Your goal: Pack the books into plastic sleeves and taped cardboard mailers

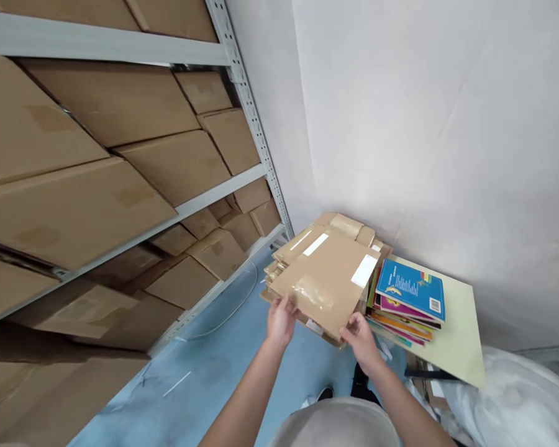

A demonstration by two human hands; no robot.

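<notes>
A flat brown cardboard piece point(328, 273) with white labels and a shiny strip of tape lies tilted on top of a pile of flattened cardboard point(349, 226). My left hand point(282, 320) pinches its near left corner, thumb on top. At the near right corner, my right hand point(361, 341) grips the same piece between thumb and fingers. Just right of it is a stack of thin books, with a blue book point(412, 288) uppermost. The undersides of both grips are hidden.
Metal shelving point(205, 192) packed with cardboard boxes point(158, 161) fills the left side. A white wall point(423, 124) rises behind the pile. The books rest on a pale yellow tabletop point(461, 323). White plastic sheeting point(522, 397) bulges at lower right. A cable point(237, 313) lies on the blue floor point(200, 379).
</notes>
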